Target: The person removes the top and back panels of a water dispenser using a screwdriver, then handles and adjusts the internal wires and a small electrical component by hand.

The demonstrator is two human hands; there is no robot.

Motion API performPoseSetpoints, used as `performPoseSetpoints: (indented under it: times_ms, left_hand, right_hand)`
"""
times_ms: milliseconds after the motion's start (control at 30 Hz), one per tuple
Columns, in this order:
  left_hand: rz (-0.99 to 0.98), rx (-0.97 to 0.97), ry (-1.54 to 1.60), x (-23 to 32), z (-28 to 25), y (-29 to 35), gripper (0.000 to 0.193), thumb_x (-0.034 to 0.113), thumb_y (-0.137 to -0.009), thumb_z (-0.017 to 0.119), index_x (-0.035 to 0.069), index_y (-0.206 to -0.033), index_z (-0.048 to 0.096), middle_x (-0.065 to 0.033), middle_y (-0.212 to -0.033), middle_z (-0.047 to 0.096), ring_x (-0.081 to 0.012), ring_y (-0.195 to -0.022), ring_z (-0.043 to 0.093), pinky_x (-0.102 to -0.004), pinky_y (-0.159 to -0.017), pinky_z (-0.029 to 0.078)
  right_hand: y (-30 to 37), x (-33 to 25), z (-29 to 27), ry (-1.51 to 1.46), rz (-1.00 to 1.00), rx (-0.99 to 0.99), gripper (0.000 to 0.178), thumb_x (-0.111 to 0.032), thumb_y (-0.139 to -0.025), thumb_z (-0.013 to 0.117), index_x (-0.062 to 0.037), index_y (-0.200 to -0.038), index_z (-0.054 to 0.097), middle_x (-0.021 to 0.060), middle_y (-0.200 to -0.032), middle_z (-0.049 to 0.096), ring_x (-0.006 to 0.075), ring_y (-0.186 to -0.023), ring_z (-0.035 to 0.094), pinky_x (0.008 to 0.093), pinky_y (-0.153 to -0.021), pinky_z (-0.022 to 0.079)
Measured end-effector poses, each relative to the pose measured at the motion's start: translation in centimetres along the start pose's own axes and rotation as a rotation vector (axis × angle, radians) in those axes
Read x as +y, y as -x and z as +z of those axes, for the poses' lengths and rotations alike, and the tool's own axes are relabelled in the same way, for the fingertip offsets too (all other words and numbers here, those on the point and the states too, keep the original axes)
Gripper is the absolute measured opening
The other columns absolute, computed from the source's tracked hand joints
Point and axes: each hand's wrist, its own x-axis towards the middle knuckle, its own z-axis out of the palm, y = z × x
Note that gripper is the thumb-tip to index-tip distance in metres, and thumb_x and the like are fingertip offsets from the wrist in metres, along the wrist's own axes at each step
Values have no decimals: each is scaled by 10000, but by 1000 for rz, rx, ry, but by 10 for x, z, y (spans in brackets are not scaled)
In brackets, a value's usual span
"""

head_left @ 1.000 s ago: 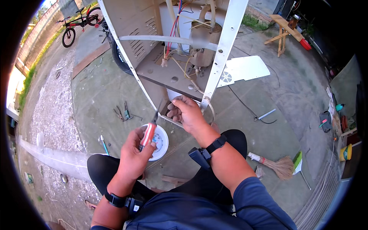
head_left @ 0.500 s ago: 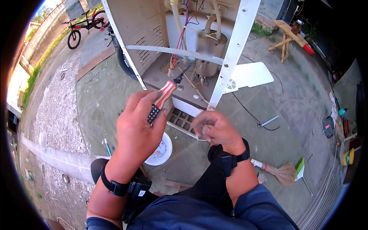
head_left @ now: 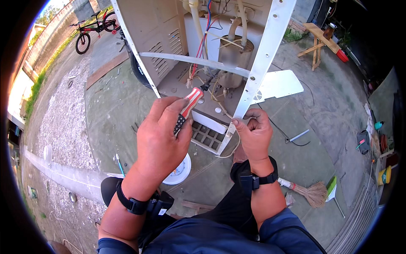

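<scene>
My left hand (head_left: 163, 131) is wrapped round a screwdriver (head_left: 193, 100) whose handle has red and white stripes and white stars on black. Its dark shaft points into an opened metal cabinet (head_left: 263, 63), towards the base of a cylindrical tank (head_left: 245, 53). My right hand (head_left: 257, 135) is closed at the cabinet's right post, thumb and curled fingers by its lower part. A thin beige cord (head_left: 223, 108) runs from inside the cabinet to that spot; whether the fingers pinch it cannot be made out. Red and blue wires (head_left: 198, 53) hang inside, left of the tank.
A white basin (head_left: 181, 171) with small bits stands beneath my left forearm. Right of the cabinet lie a white panel (head_left: 281, 86), a dark cable and a white stick (head_left: 300, 135). A broom (head_left: 311, 192) lies by my right arm. A bicycle (head_left: 95, 29) stands far left.
My right hand has risen and moved right, from in front of the cabinet's base to its right post. My left hand with the screwdriver has shifted slightly right.
</scene>
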Motion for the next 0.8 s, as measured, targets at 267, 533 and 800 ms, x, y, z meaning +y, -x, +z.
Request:
performPoseSetpoints:
  times_ms: [267,533,800]
  left_hand:
    - [-1,-3,-18,0,3,-1,353,0,-763,700,24,-1107,625,-162,-1096,637,-356,-940,658,-390,-797,539]
    - [54,32,-36,-4,7,-1,369,2,-755,707,32,-1115,629,-131,-1075,622,-336,-855,653,-392,-718,538]
    - [63,36,-41,-5,8,1,390,-10,-746,707,29,-1127,631,-129,-1081,618,-328,-872,650,-388,-721,539]
  right_hand:
    - [-1,3,9,229,-159,79,351,-120,-745,874,-48,-860,551,-65,-566,416,16,-518,328,212,-470,263]
    - [1,-1,15,294,-47,98,443,-229,-686,897,-54,-848,524,48,-793,495,149,-601,434,313,-560,404]
    - [-1,0,19,307,-64,107,431,-218,-709,866,-43,-856,501,68,-792,497,187,-637,475,328,-592,435]
